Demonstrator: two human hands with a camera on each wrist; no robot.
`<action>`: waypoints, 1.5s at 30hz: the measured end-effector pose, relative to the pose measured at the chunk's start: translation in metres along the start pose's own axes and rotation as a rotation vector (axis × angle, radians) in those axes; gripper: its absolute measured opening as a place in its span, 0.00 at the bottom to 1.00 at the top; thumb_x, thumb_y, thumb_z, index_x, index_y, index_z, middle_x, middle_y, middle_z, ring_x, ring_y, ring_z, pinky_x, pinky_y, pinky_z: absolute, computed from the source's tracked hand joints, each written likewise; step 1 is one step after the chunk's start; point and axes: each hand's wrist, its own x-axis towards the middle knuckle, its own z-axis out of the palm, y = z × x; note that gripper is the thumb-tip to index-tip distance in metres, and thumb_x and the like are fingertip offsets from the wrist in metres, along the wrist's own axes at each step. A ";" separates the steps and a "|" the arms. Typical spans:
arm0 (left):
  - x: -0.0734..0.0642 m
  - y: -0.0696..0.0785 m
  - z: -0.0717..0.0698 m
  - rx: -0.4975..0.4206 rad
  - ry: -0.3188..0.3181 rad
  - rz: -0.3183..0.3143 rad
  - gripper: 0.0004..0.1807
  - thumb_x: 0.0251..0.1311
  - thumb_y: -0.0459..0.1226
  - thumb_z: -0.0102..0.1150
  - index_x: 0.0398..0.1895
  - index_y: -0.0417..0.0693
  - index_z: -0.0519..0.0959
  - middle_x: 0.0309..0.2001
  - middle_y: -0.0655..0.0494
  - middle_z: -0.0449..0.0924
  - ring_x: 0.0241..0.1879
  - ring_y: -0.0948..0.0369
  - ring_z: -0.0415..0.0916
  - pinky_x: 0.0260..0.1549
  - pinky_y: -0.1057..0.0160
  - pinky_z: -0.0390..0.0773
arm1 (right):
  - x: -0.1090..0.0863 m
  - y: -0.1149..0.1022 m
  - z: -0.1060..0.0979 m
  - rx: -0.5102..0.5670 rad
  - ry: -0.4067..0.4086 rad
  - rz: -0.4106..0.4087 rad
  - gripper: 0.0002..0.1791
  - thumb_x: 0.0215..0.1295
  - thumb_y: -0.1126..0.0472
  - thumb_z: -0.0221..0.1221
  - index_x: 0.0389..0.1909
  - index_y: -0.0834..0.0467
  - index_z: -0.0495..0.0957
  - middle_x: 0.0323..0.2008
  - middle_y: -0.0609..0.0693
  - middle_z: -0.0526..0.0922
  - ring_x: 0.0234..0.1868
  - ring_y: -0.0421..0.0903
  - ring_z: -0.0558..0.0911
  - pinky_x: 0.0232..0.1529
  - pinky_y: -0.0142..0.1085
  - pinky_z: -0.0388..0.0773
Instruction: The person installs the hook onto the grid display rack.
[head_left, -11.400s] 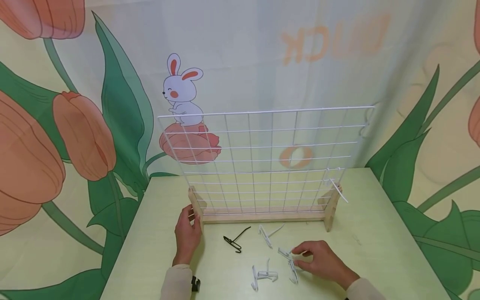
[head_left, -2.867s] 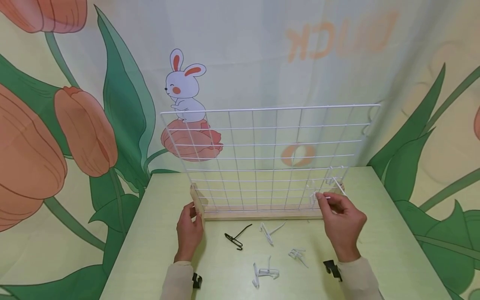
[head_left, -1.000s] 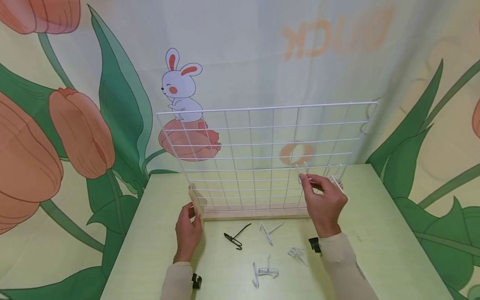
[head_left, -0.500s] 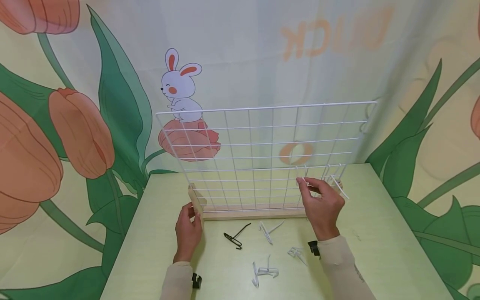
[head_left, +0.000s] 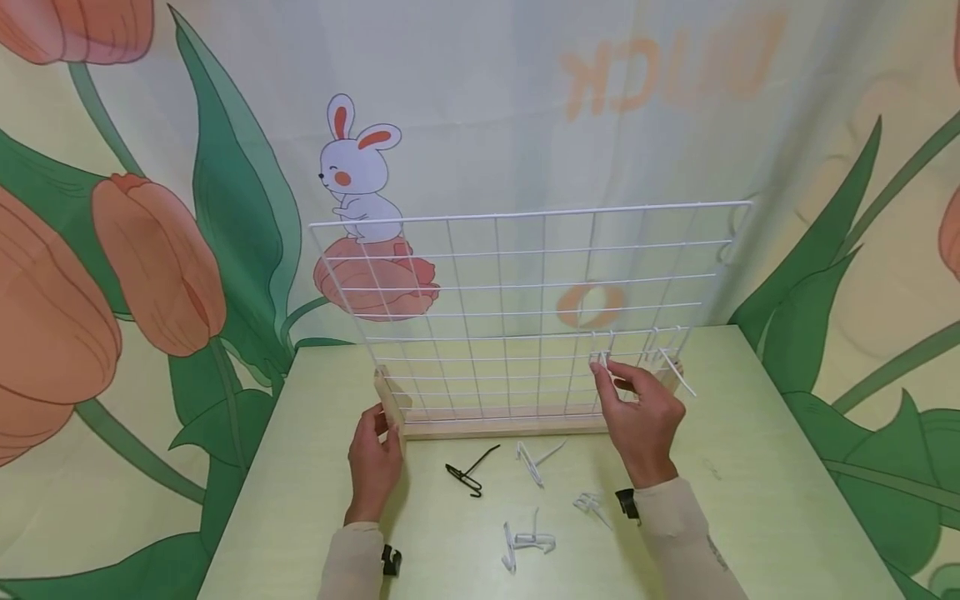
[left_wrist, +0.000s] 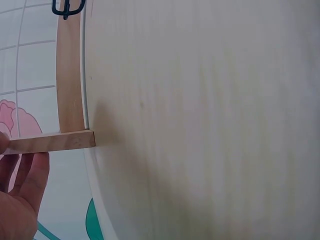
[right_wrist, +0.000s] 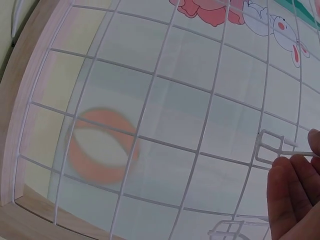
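A white wire grid (head_left: 525, 216) stands upright in a wooden base. My left hand (head_left: 373, 462) grips the base's left side piece (left_wrist: 55, 142), thumb on one face and fingers on the other. On the right half of the grid, my right hand (head_left: 637, 412) pinches the prong of a white hook (right_wrist: 270, 146), whose two bent ends sit over a horizontal wire. To its right another white hook (head_left: 677, 372) hangs from the same wire, its prong pointing outward.
Loose hooks lie on the table (head_left: 262, 500) before the base: a black hook (head_left: 465, 477), a white hook (head_left: 529, 465), another white hook (head_left: 592, 505) and a white hook cluster (head_left: 535, 542). A printed curtain (head_left: 487, 100) hangs behind.
My right hand has taken a white hook from the table, brought it up to the grid and set it over a wire, lately shifting slightly left and down. My left hand stays put.
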 end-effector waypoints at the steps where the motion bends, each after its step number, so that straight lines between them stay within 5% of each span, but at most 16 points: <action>1: 0.000 0.000 0.000 0.006 0.001 0.002 0.21 0.74 0.31 0.59 0.68 0.42 0.72 0.57 0.42 0.82 0.57 0.46 0.84 0.51 0.47 0.89 | -0.001 0.000 0.000 0.003 0.000 0.000 0.11 0.54 0.64 0.80 0.37 0.62 0.92 0.34 0.56 0.93 0.28 0.54 0.91 0.44 0.17 0.79; 5: 0.000 -0.002 -0.001 0.009 -0.003 -0.006 0.21 0.75 0.31 0.59 0.68 0.42 0.72 0.57 0.42 0.82 0.57 0.47 0.84 0.51 0.46 0.89 | -0.003 0.000 -0.001 0.010 -0.008 -0.007 0.11 0.54 0.64 0.80 0.37 0.63 0.92 0.34 0.56 0.93 0.28 0.54 0.91 0.46 0.14 0.76; 12: 0.000 -0.001 0.000 0.002 -0.010 -0.010 0.21 0.75 0.32 0.58 0.68 0.42 0.72 0.57 0.42 0.82 0.58 0.46 0.84 0.51 0.47 0.89 | -0.005 -0.002 -0.005 0.011 -0.020 0.006 0.11 0.53 0.65 0.80 0.37 0.62 0.92 0.35 0.55 0.93 0.28 0.53 0.91 0.35 0.33 0.87; 21: 0.000 0.000 0.000 0.003 -0.004 0.009 0.21 0.74 0.31 0.59 0.67 0.42 0.73 0.56 0.42 0.83 0.57 0.46 0.85 0.50 0.47 0.89 | -0.011 0.002 -0.015 0.065 -0.115 0.097 0.10 0.55 0.67 0.78 0.39 0.64 0.90 0.36 0.57 0.93 0.30 0.56 0.91 0.42 0.16 0.80; 32: -0.002 -0.004 0.000 0.007 -0.009 -0.005 0.21 0.75 0.32 0.59 0.68 0.43 0.72 0.56 0.43 0.83 0.57 0.47 0.84 0.51 0.47 0.89 | -0.024 0.012 -0.038 0.069 -0.327 0.221 0.11 0.58 0.67 0.76 0.41 0.62 0.89 0.38 0.55 0.93 0.35 0.53 0.91 0.43 0.17 0.82; 45: 0.001 -0.005 0.002 0.022 0.039 0.071 0.21 0.72 0.29 0.61 0.66 0.40 0.74 0.54 0.41 0.84 0.53 0.46 0.86 0.46 0.46 0.90 | -0.050 0.029 -0.056 0.018 -0.485 0.206 0.11 0.56 0.67 0.77 0.40 0.57 0.90 0.39 0.49 0.93 0.33 0.50 0.90 0.40 0.19 0.81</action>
